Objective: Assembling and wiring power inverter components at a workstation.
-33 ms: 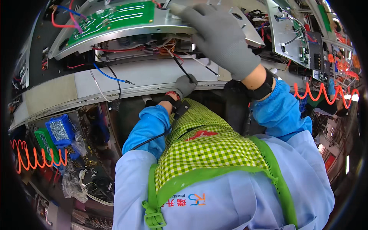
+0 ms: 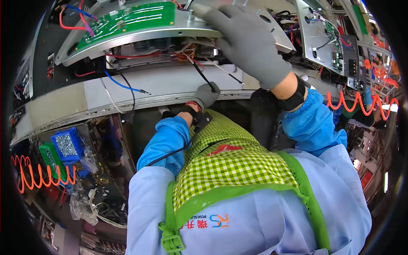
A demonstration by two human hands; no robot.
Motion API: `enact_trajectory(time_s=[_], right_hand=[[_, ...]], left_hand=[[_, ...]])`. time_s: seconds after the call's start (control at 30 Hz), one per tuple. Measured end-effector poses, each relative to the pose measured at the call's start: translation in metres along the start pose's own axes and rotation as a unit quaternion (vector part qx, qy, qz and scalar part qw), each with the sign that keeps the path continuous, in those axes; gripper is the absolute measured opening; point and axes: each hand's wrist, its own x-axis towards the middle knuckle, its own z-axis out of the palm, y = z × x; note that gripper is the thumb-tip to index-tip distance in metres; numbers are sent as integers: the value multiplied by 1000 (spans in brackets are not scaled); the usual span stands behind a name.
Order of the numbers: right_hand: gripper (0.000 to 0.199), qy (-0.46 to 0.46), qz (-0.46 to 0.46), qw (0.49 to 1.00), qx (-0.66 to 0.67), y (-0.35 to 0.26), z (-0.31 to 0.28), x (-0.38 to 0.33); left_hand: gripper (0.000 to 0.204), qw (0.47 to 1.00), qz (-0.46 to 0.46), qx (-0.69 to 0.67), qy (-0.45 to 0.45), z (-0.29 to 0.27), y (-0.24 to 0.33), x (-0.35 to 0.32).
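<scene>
Both hands wear grey knitted cloth gloves, matt and slightly fuzzy: the right hand (image 2: 250,44) lies on a smooth, dull-shining metal plate (image 2: 178,32), the left hand (image 2: 207,94) just below it. On that plate sits a glossy green circuit board (image 2: 131,18); plastic-coated wires (image 2: 123,85) hang beneath, and the apron (image 2: 229,165) is checked woven cloth

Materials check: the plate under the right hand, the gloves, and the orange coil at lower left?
Plate: looks like bare sheet metal, dull grey, thin bent edge. Right hand and left hand: grey knit fabric gloves, matte, probably coated. Orange coil: likely plastic hose, glossy, springy loops.
</scene>
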Motion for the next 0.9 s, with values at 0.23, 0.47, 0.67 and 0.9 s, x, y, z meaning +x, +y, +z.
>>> enact_trajectory(time_s=[0.23,0.47,0.67,0.9], right_hand=[[56,15,-23,999,16,18,-7,-20],[51,-49,12,999,-16,-14,1,15],[51,-17,-32,999,-6,-15,4,23],[48,13,-53,998,23,-10,8,16]], left_hand=[[10,999,35,-15,1,4,-6,6],[12,997,3,-79,-1,-10,-3,-16],[24,998,-55,-17,21,-44,17,-23],[26,997,-52,35,40,-40,13,-17]])
